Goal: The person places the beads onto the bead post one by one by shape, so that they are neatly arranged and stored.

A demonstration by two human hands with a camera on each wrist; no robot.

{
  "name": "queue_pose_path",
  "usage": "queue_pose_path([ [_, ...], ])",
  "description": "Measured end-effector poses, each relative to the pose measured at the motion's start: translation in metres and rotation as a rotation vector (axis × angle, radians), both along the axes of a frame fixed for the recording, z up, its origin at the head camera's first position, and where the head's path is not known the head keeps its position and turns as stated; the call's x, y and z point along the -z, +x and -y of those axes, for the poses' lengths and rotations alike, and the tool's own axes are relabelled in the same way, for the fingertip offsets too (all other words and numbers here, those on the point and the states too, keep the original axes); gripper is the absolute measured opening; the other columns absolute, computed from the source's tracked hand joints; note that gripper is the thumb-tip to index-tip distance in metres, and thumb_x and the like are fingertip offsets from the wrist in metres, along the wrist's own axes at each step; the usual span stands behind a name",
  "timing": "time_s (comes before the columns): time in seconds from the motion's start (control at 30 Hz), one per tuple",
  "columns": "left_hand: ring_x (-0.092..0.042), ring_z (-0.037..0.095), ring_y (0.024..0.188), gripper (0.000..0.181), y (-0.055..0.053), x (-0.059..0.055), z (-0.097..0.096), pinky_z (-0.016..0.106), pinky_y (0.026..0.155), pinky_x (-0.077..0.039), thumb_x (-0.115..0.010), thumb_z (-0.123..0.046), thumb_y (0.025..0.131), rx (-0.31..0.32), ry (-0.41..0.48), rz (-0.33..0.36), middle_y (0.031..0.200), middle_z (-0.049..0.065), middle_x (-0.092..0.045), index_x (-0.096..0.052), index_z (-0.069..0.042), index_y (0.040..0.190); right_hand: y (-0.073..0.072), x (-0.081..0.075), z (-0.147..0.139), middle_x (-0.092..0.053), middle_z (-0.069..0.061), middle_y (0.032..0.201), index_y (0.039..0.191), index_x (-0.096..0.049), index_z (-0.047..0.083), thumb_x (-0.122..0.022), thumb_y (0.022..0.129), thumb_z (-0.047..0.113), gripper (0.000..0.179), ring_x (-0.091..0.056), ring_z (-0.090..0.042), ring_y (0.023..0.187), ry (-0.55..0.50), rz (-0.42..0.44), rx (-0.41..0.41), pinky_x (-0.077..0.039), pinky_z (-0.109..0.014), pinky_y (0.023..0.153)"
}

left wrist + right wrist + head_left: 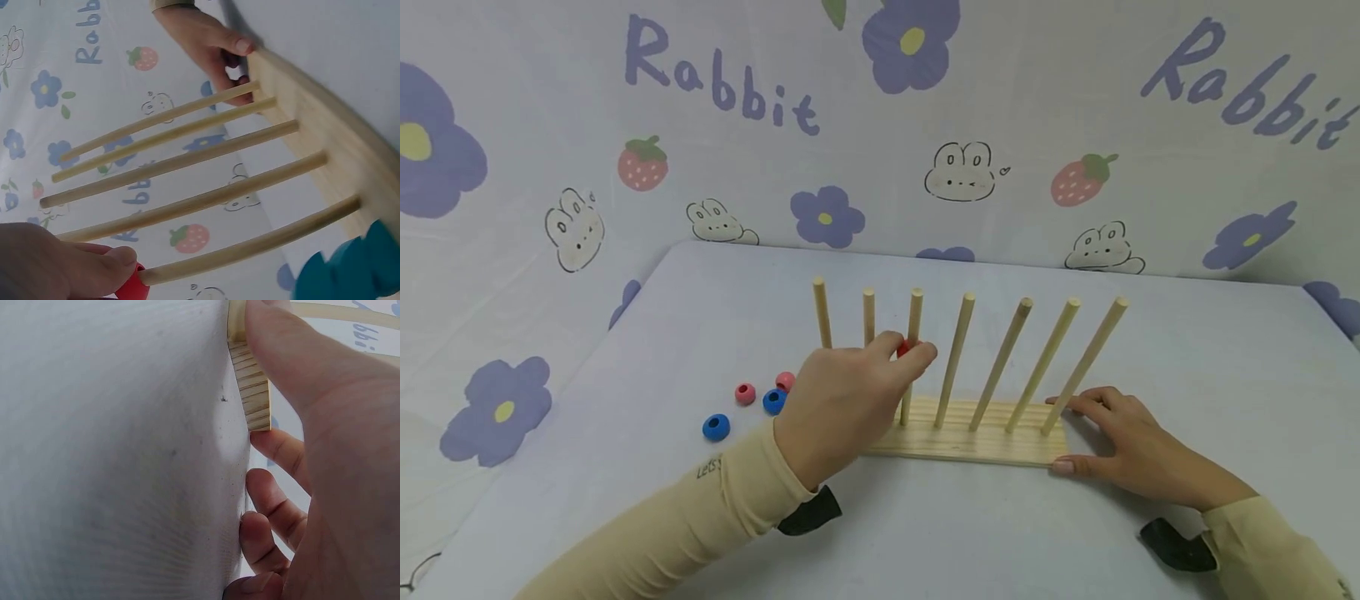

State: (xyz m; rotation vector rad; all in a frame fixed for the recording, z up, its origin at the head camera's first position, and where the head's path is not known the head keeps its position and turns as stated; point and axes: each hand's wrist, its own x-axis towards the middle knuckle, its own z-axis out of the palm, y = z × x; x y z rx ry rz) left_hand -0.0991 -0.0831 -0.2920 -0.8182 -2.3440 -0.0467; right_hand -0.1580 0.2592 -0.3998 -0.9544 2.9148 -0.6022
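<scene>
My left hand [842, 404] pinches a red bead [132, 287] between thumb and fingers. The bead is around the upper part of the third peg from the left [916, 312], whose top stands out above it. Seven upright pegs rise from a wooden base [1000, 450]. At the base's right end, my right hand [1131, 450] grips it, thumb at the near corner and index finger at the far one. Stacked teal beads [344, 272] show low in the left wrist view; the left hand hides this part of the board in the head view.
Left of the board lie loose beads: a blue bead [716, 427], another blue bead [774, 402], a pink bead [745, 394] and a second pink bead [785, 381]. A white cloth [970, 533] covers the table, with a printed rabbit backdrop [985, 108] behind.
</scene>
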Motion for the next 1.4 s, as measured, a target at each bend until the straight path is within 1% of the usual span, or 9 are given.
queue_pose_path([
  [0.1,-0.044,0.011,0.039,0.02,0.0,0.009,0.0,0.02,0.038,-0.037,-0.065,-0.007,0.087,-0.004,-0.024,0.046,0.084,0.006,-0.069,-0.065,-0.018,0.104,0.0,0.0,0.0,-0.049,-0.008,0.122,0.126,-0.054,0.012,-0.077,0.076,0.047,0.065,-0.045,-0.028,0.105,0.002,-0.004,-0.001,-0.039,-0.045,0.081],
  [0.27,-0.041,0.012,0.038,0.022,-0.003,0.024,0.0,0.021,0.037,-0.037,-0.069,-0.007,0.085,-0.001,-0.051,0.111,0.076,0.002,-0.068,-0.068,-0.021,0.102,0.0,0.001,-0.001,-0.048,-0.007,0.121,0.125,-0.054,0.013,-0.078,0.075,0.045,0.064,-0.044,-0.026,0.104,-0.008,-0.015,-0.007,-0.038,-0.043,0.08],
  [0.43,-0.042,0.012,0.038,0.02,-0.008,0.038,0.002,0.021,0.038,-0.035,-0.07,-0.008,0.084,0.017,-0.109,0.125,0.068,-0.001,-0.065,-0.067,-0.022,0.097,0.0,0.001,0.0,-0.049,-0.008,0.12,0.125,-0.055,0.012,-0.079,0.075,0.045,0.065,-0.045,-0.027,0.105,-0.013,-0.024,-0.006,-0.039,-0.045,0.081],
  [0.53,-0.036,0.012,0.037,0.017,-0.01,0.045,0.001,0.02,0.036,-0.029,-0.068,-0.008,0.084,0.02,-0.143,0.122,0.062,-0.002,-0.061,-0.065,-0.022,0.093,0.001,0.0,-0.001,-0.049,-0.009,0.12,0.124,-0.055,0.01,-0.079,0.074,0.045,0.066,-0.045,-0.029,0.105,-0.006,-0.023,0.006,-0.039,-0.046,0.081],
  [0.6,-0.028,0.011,0.037,0.017,-0.01,0.048,0.001,0.019,0.036,-0.023,-0.066,-0.005,0.084,0.015,-0.163,0.127,0.058,-0.002,-0.057,-0.063,-0.021,0.088,0.001,0.0,-0.001,-0.049,-0.01,0.12,0.123,-0.055,0.01,-0.079,0.074,0.045,0.066,-0.046,-0.029,0.104,-0.007,-0.023,0.009,-0.039,-0.046,0.081],
  [0.73,-0.022,0.011,0.039,0.019,-0.011,0.053,0.001,0.02,0.036,-0.02,-0.064,-0.002,0.081,-0.002,-0.211,0.134,0.057,-0.001,-0.055,-0.06,-0.02,0.082,0.0,0.001,0.0,-0.049,-0.009,0.12,0.123,-0.055,0.01,-0.079,0.074,0.044,0.064,-0.045,-0.028,0.104,-0.014,-0.03,0.003,-0.039,-0.046,0.081],
  [0.93,-0.035,0.012,0.037,0.016,-0.01,0.059,0.001,0.021,0.036,-0.029,-0.066,-0.005,0.083,-0.017,-0.31,0.097,0.065,-0.001,-0.061,-0.063,-0.02,0.086,0.0,0.002,0.001,-0.049,-0.009,0.12,0.123,-0.055,0.009,-0.079,0.074,0.045,0.065,-0.045,-0.028,0.104,-0.007,-0.025,0.001,-0.039,-0.046,0.081],
  [1.13,-0.045,0.01,0.04,0.017,-0.011,0.066,-0.001,0.024,0.037,-0.035,-0.069,-0.004,0.079,-0.033,-0.393,0.062,0.06,-0.003,-0.061,-0.065,-0.021,0.081,-0.002,0.002,0.001,-0.049,-0.01,0.12,0.123,-0.055,0.01,-0.079,0.074,0.045,0.065,-0.046,-0.03,0.105,-0.007,-0.02,-0.001,-0.039,-0.048,0.081],
  [1.4,-0.051,0.011,0.044,0.016,-0.011,0.068,-0.003,0.025,0.039,-0.041,-0.071,-0.011,0.082,-0.061,-0.455,0.127,0.067,-0.005,-0.066,-0.07,-0.026,0.089,-0.002,0.004,-0.001,-0.05,-0.009,0.119,0.122,-0.055,0.013,-0.08,0.073,0.044,0.063,-0.045,-0.029,0.105,-0.015,-0.032,-0.006,-0.038,-0.046,0.08],
])
